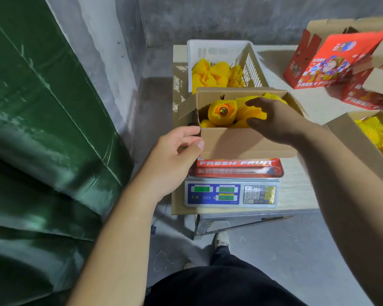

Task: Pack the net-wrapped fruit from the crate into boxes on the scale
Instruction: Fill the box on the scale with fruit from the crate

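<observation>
An open cardboard box point(241, 142) stands on the scale point(230, 194), its red front flap reading FRESH FRUIT. Inside lie several fruits in yellow foam net; one point(223, 111) shows an orange patch with a sticker. My left hand point(177, 151) grips the box's near left corner, thumb on the front wall. My right hand point(274, 122) reaches over the box from the right, fingers spread and loosely bent above a netted fruit point(250, 109); whether it touches is unclear. Behind the box a white plastic crate point(250, 62) holds more netted fruit point(215, 76).
Red printed fruit boxes point(323, 62) are stacked at the back right of the table. Another open cardboard box with netted fruit point(363, 138) sits at the right edge. A green tarp point(42, 129) fills the left. My shoe point(222, 239) is on the concrete floor below the table.
</observation>
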`<state>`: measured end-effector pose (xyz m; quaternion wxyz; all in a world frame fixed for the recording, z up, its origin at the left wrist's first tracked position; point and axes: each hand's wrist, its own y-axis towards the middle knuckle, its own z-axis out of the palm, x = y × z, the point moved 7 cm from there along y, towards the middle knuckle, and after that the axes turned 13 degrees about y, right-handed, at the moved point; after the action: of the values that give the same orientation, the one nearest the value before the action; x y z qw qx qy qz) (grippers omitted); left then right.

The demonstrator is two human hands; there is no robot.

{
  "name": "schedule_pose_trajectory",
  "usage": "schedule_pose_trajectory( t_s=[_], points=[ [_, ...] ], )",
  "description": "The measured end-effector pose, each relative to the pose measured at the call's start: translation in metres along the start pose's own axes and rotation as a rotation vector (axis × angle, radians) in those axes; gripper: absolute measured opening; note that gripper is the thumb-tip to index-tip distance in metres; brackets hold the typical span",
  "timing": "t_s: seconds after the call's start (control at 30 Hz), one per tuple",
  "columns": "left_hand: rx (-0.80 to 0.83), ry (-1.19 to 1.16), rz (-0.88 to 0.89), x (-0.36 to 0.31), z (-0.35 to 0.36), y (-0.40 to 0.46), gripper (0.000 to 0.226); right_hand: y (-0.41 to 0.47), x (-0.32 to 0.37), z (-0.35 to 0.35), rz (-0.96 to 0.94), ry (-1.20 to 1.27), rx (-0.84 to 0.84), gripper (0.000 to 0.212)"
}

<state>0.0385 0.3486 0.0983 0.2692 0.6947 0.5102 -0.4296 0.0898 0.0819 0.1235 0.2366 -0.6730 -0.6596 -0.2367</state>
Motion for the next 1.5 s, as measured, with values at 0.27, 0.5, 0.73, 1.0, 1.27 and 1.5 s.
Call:
schedule_pose_trajectory(
  t_s=[0.27, 0.5, 0.73, 1.0, 1.27, 1.5],
  points=[
    [-0.014, -0.019, -0.031, -0.005, 0.000, -0.006, 0.035, -0.023, 0.034, 0.018, -0.129, 0.112, 0.073, 0.050],
    [-0.019, -0.025, -0.048, -0.001, -0.001, -0.006, 0.035, -0.026, 0.036, 0.013, -0.123, 0.137, 0.034, 0.045],
    [-0.031, -0.015, -0.071, 0.006, 0.001, -0.004, 0.035, 0.043, 0.010, 0.002, 0.057, -0.199, -0.057, 0.047],
    [-0.060, -0.002, -0.100, 0.012, 0.000, 0.005, 0.035, 0.086, -0.012, 0.023, 0.097, -0.624, 0.150, 0.087],
    [-0.051, -0.005, -0.111, 0.016, 0.003, 0.009, 0.034, 0.087, -0.014, 0.020, 0.024, -0.729, 0.224, 0.088],
    [-0.055, -0.034, -0.087, 0.013, 0.000, 0.006, 0.033, 0.079, -0.011, -0.005, 0.005, -0.528, 0.082, 0.073]
  ],
)
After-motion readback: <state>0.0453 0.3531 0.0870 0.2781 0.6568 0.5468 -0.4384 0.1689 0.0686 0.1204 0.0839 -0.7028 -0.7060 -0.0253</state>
